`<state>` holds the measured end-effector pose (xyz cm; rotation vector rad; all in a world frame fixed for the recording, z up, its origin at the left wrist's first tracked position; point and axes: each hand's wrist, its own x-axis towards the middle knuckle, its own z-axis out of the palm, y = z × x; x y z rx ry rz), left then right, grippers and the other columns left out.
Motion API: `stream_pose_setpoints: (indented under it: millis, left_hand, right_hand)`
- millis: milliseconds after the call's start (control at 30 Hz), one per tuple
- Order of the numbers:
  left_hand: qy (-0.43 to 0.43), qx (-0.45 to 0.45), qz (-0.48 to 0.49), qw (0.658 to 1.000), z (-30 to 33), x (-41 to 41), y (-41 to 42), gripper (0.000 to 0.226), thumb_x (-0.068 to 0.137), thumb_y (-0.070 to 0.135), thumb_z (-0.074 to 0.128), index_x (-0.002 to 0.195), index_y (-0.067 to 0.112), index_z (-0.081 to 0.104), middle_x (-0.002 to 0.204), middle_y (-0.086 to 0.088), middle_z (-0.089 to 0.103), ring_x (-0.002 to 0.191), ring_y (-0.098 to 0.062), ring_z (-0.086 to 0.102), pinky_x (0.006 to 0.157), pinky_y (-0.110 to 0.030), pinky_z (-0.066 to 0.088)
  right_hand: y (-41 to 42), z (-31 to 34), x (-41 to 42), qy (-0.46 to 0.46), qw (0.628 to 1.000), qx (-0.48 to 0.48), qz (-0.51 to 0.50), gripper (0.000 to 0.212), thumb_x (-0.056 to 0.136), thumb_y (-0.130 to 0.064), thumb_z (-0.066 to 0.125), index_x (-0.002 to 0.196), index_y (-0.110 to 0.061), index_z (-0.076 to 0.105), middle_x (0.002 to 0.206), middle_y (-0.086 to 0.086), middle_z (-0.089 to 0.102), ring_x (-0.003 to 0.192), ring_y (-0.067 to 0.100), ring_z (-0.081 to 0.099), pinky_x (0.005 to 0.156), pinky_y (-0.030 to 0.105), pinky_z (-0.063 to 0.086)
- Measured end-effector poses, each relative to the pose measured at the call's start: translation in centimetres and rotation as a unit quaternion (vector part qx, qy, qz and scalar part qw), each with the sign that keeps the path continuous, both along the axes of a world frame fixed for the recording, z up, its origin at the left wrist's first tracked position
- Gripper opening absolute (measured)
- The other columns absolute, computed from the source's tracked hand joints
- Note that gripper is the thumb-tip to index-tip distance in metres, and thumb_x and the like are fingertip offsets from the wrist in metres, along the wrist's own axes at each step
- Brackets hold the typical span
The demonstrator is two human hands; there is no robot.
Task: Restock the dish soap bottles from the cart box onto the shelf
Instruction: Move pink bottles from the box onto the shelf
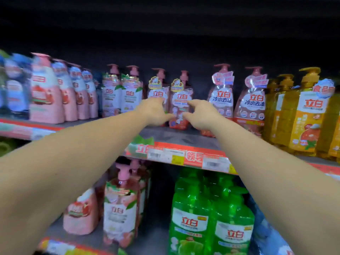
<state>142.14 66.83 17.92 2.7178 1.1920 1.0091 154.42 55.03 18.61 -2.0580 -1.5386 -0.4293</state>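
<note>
1. Both hands, left (154,112) and right (200,115), are reached around one pink dish soap bottle (180,105) on the shelf (184,137); whether it is gripped cannot be told.
2. The bottle is best set upright, label forward, level with its neighbours.

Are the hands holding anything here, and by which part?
Unclear: left hand and right hand flank a pink pump bottle at mid-body; a closed grip isn't visible.
</note>
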Motion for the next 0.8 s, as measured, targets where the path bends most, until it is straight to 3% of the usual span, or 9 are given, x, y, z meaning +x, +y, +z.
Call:
stream_pose_setpoints:
  millis: [233,367,467,633,800]
  left_hand:
    - [0.059,0.009,0.232,0.971,-4.3,-30.1,4.5,0.081,0.080,0.074,0.051,0.135,0.015,0.051,0.133,-0.017,0.056,0.122,-0.037,0.053,0.100,-0.041,0.046]
    - [0.078,-0.016,0.369,0.926,-8.1,-49.3,4.4,0.087,0.071,0.082,0.048,0.125,0.016,0.057,0.126,-0.016,0.061,0.117,-0.035,0.058,0.097,-0.042,0.049]
    - [0.086,-0.060,0.460,0.881,-10.5,-60.8,2.9,0.077,0.079,0.072,0.053,0.131,0.015,0.052,0.132,-0.015,0.056,0.123,-0.035,0.052,0.099,-0.043,0.044]
    - [0.091,-0.126,0.562,0.813,-14.9,-75.1,1.6,0.070,0.083,0.068,0.054,0.130,0.015,0.052,0.133,-0.013,0.051,0.127,-0.034,0.045,0.105,-0.047,0.036]
    - [0.075,-0.184,0.618,0.760,-18.9,-84.3,2.8,0.068,0.084,0.068,0.051,0.128,0.016,0.053,0.134,-0.013,0.051,0.127,-0.033,0.044,0.105,-0.045,0.036]
  right_hand:
    - [11.4,-4.1,-27.3,-0.025,0.986,-0.054,0.158,0.050,0.097,-0.035,0.051,0.139,-0.009,0.047,0.144,0.015,0.048,0.130,0.033,0.047,0.105,0.039,0.041]
    - [16.2,-8.0,-46.3,-0.023,0.956,-0.083,0.279,0.043,0.092,-0.031,0.055,0.130,-0.011,0.055,0.135,0.017,0.056,0.125,0.035,0.053,0.098,0.037,0.045]
    - [17.9,-11.1,-58.7,-0.021,0.928,-0.124,0.350,0.049,0.092,-0.038,0.056,0.135,-0.015,0.052,0.138,0.013,0.054,0.126,0.033,0.052,0.099,0.038,0.046]
    - [19.9,-15.1,-75.0,-0.029,0.874,-0.184,0.449,0.051,0.091,-0.035,0.057,0.139,-0.020,0.049,0.130,0.013,0.059,0.110,0.033,0.061,0.087,0.038,0.053]
    - [22.9,-18.9,-85.6,-0.031,0.840,-0.218,0.496,0.052,0.094,-0.046,0.050,0.137,-0.017,0.046,0.136,0.009,0.055,0.121,0.032,0.054,0.096,0.041,0.049]
